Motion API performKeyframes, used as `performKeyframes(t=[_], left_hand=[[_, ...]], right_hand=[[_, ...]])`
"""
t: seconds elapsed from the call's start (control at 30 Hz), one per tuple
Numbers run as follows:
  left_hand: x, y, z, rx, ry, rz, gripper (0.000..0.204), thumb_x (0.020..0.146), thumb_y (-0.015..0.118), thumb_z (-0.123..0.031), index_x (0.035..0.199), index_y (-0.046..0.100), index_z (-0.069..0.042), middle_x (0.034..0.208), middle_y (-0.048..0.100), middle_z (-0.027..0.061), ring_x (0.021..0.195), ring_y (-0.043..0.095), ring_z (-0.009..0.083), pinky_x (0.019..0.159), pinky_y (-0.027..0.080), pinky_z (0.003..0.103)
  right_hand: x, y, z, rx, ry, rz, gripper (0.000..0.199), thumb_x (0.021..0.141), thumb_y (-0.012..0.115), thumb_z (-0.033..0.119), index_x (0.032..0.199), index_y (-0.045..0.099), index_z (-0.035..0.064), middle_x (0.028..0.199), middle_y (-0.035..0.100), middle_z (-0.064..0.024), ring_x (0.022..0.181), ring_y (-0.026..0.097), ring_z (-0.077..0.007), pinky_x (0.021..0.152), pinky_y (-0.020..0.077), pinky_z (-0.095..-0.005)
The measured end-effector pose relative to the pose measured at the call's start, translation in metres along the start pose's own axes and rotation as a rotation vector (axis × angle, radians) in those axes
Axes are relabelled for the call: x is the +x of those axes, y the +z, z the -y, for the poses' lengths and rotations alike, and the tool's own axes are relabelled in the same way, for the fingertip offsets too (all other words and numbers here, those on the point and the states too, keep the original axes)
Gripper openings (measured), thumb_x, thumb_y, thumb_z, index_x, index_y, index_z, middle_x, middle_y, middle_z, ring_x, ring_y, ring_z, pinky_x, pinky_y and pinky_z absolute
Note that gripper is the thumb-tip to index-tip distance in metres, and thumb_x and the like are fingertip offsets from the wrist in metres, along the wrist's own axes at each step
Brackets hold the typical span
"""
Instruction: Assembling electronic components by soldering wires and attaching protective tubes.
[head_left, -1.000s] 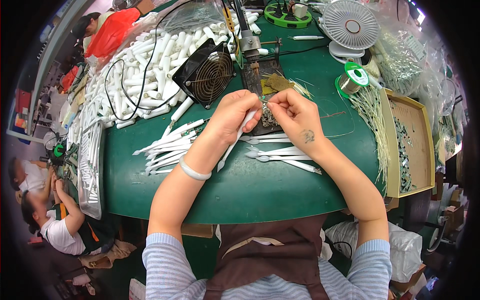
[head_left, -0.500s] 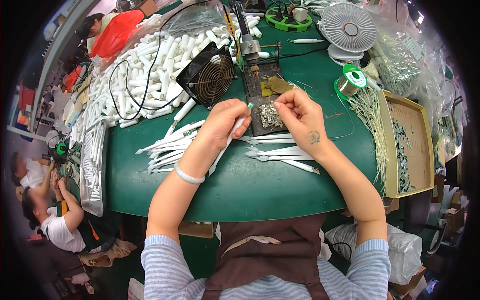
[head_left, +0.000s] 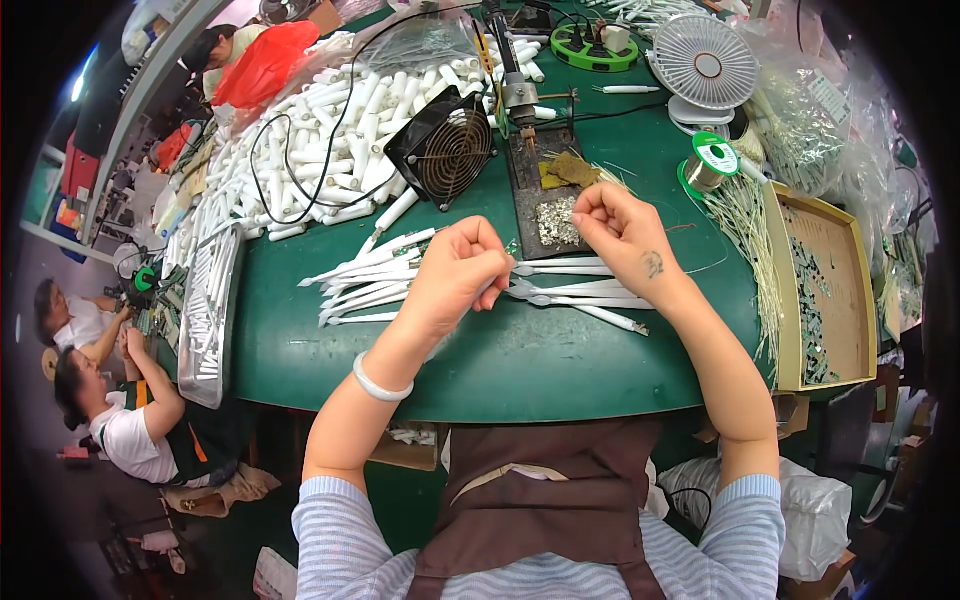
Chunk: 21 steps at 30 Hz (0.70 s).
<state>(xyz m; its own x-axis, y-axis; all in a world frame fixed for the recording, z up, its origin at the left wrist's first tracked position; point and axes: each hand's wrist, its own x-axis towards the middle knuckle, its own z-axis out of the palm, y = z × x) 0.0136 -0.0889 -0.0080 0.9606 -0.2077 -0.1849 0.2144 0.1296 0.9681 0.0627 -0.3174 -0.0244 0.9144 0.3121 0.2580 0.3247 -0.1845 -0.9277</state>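
Observation:
My left hand (head_left: 462, 272) is curled shut around a slender white plastic tube (head_left: 497, 287) just above the green table (head_left: 500, 360). My right hand (head_left: 622, 232) hovers a little to the right, beside a black tray of silvery solder scraps (head_left: 553, 218). Its fingertips are pinched together, and anything between them is too small to see. Finished-looking white tubes lie in two fans on the table, one left of my hands (head_left: 365, 280) and one under and right of them (head_left: 585, 295).
Behind my hands stand a black square fan (head_left: 445, 150), a soldering stand (head_left: 520, 95), a solder spool (head_left: 712, 165) and a white round fan (head_left: 705, 62). A heap of white tubes (head_left: 300, 150) fills the far left. A yellow tray (head_left: 790, 300) borders the right, a metal tray (head_left: 205, 310) the left. Two people (head_left: 100, 400) sit lower left.
My left hand has drawn back from the black tray toward me and to the left with the white tube. My right hand has stayed near the tray, so the hands are now apart.

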Motion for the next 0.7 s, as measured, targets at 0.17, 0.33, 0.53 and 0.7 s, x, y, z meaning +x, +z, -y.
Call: performKeyframes(t=[0.17, 0.33, 0.53, 0.7], left_hand=[[-0.023, -0.026, 0.002, 0.283, 0.074, -0.097, 0.009, 0.083, 0.063, -0.005, 0.086, 0.055, -0.002, 0.077, 0.063, 0.0056, 0.059, 0.056, 0.0091, 0.048, 0.042, 0.024], [-0.039, -0.070, 0.005, 1.088, 0.378, -0.359, 0.013, 0.079, 0.064, 0.000, 0.092, 0.060, 0.000, 0.089, 0.060, 0.0115, 0.084, 0.059, 0.0267, 0.074, 0.049, 0.037], [-0.033, -0.065, 0.016, 1.366, 0.566, -0.394, 0.020, 0.077, 0.067, 0.001, 0.096, 0.063, 0.000, 0.095, 0.061, 0.0144, 0.092, 0.058, 0.0341, 0.081, 0.047, 0.042], [-0.024, 0.000, 0.009, 1.268, 0.802, -0.183, 0.020, 0.078, 0.070, -0.002, 0.097, 0.065, -0.003, 0.099, 0.062, 0.0139, 0.095, 0.058, 0.0340, 0.084, 0.047, 0.042]], right_hand=[[-0.003, -0.026, 0.005, -0.141, 0.115, 0.291, 0.006, 0.085, 0.063, 0.004, 0.086, 0.058, 0.0008, 0.070, 0.047, 0.0070, 0.062, 0.038, -0.0017, 0.055, 0.0339, -0.0205], [-0.004, -0.060, 0.030, -0.499, 0.153, 0.581, 0.010, 0.072, 0.066, 0.010, 0.077, 0.064, 0.0006, 0.055, 0.042, -0.0024, 0.053, 0.040, -0.0136, 0.053, 0.0379, -0.0305], [-0.009, -0.077, 0.024, -0.694, 0.208, 0.669, 0.014, 0.068, 0.071, 0.014, 0.074, 0.067, 0.0017, 0.060, 0.058, -0.0066, 0.057, 0.056, -0.0219, 0.057, 0.0459, -0.0337], [-0.019, -0.071, 0.031, -1.005, 0.273, 0.681, 0.019, 0.061, 0.078, 0.017, 0.073, 0.070, 0.0038, 0.077, 0.070, -0.0141, 0.075, 0.069, -0.0300, 0.068, 0.0540, -0.0372]])
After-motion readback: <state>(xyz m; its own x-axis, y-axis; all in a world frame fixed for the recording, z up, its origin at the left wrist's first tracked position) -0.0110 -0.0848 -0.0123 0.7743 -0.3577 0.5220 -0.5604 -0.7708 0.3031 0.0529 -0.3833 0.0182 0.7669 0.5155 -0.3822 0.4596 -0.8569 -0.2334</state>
